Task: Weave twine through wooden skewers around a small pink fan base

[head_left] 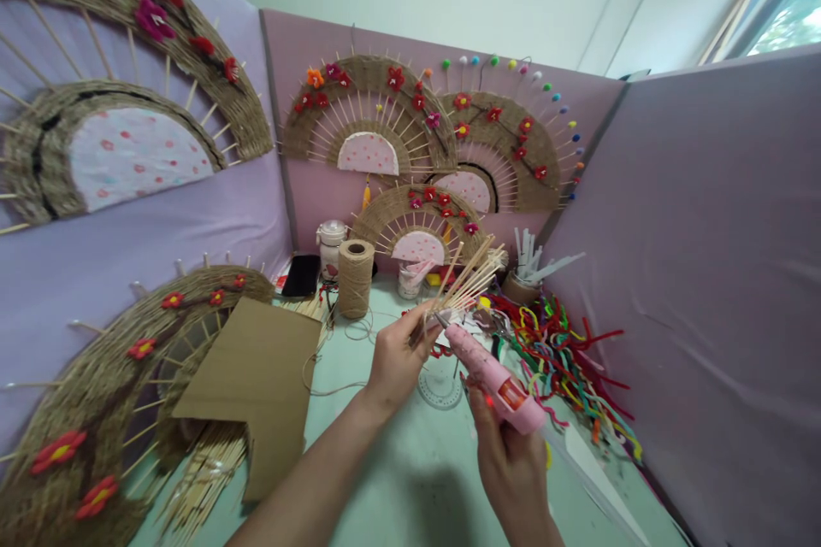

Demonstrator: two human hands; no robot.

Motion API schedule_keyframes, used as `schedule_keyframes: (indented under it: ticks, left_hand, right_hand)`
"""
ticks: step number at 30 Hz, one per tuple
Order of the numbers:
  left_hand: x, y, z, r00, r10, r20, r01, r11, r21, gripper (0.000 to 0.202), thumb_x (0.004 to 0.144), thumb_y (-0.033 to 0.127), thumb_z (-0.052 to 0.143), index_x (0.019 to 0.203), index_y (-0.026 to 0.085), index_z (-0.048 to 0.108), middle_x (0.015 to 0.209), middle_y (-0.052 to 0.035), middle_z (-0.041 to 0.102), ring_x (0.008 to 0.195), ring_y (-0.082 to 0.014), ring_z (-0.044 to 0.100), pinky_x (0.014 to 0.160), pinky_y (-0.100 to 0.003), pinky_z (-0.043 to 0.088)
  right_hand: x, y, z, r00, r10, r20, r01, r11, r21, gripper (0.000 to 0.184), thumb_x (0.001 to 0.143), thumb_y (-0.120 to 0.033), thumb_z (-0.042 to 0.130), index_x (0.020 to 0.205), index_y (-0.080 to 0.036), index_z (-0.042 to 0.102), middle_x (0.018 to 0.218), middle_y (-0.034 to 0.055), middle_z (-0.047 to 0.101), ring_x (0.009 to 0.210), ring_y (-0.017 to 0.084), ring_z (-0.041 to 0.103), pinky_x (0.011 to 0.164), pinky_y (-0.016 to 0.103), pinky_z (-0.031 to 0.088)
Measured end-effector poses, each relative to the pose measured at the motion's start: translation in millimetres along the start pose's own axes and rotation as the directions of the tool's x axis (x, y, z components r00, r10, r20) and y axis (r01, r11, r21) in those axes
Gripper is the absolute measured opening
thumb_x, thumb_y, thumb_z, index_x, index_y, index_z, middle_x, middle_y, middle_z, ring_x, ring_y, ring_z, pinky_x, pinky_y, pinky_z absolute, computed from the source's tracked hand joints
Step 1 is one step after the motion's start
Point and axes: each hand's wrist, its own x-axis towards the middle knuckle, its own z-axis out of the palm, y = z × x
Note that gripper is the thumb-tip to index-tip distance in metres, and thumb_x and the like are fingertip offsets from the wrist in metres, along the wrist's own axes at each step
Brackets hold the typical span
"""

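At frame centre, the left hand [398,359] is closed around a fanned bundle of thin wooden skewers [465,278] — light, stiff, likely brittle; best gripped near the gathered base. The right hand [510,453] is wrapped around a pink plastic glue gun [493,376], nozzle at the bundle's base.

Bare table [398,479] between cardboard sheet [256,385] and pipe-cleaner heap [564,359]; twine spool [355,278] behind

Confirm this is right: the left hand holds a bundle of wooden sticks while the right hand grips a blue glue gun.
Wrong in one respect: the head view shows the glue gun is pink, not blue. The left hand does hold the bundle of wooden sticks, and the right hand grips the gun.
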Motion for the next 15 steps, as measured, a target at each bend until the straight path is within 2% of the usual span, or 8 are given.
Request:
schedule_keyframes:
  ticks: [4, 15]
  left_hand:
    - [1.0, 0.5, 0.3, 1.0, 0.007, -0.002, -0.007, 1.0, -0.016, 0.04, 0.084, 0.039, 0.056, 0.117, 0.018, 0.062, 0.101, -0.005, 0.071, 0.092, -0.017, 0.065, 0.081, -0.026, 0.051]
    - [0.6, 0.6, 0.1, 1.0, -0.009, 0.014, 0.009, 1.0, 0.004, 0.038, 0.084, 0.039, 0.056, 0.116, 0.019, 0.063, 0.097, -0.004, 0.071, 0.088, -0.0166, 0.064, 0.081, -0.026, 0.05]
  right_hand:
    - [-0.8, 2.3, -0.5, 1.0, -0.005, 0.018, 0.005, 1.0, -0.014, 0.025, 0.086, -0.039, 0.052, 0.089, -0.016, 0.063, 0.063, 0.0023, 0.056, 0.065, 0.02, 0.055, 0.055, 0.029, 0.044]
    - [1.3, 2.5, -0.3, 1.0, -0.011, 0.027, 0.011, 1.0, 0.011, 0.021, 0.087, -0.036, 0.052, 0.087, -0.017, 0.062, 0.074, 0.005, 0.061, 0.069, 0.019, 0.057, 0.058, 0.029, 0.045]
